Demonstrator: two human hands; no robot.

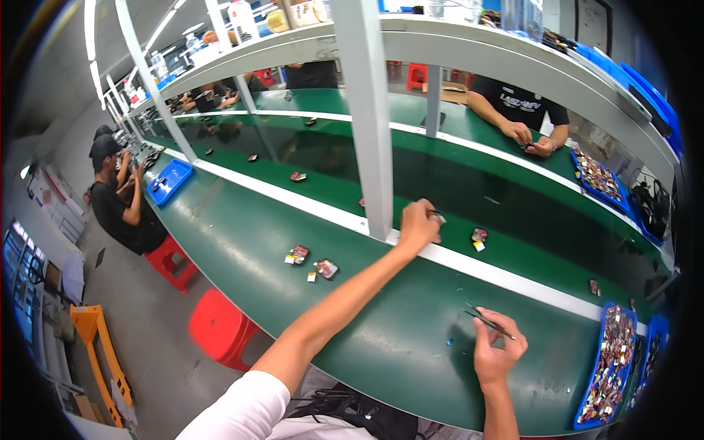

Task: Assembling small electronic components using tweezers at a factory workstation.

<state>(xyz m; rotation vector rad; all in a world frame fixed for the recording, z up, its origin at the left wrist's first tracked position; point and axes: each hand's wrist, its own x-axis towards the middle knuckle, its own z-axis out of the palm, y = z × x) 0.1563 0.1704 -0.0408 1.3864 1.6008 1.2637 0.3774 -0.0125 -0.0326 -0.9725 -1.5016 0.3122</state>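
My left hand (419, 224) is stretched out past the metal post, over the white rail and above the dark belt. Its fingers are closed on a small electronic part (438, 216), mostly hidden by the hand. Above the green bench, my right hand (499, 345) grips a pair of dark tweezers (493, 325), tips pointing up and to the left. Two small electronic parts, one (297, 254) beside the other (326, 269), lie on the bench left of my forearm, each with a whitish-yellow tab. A similar part (479, 236) rests on the belt right of my left hand.
A blue tray (583, 411) full of small parts stands at the right. The upright post (364, 117) carries a shelf. Further parts dot the belt (528, 213). Across it, a person (517, 110) handles something small; others sit at the far left. A red stool (220, 326) stands beside the bench.
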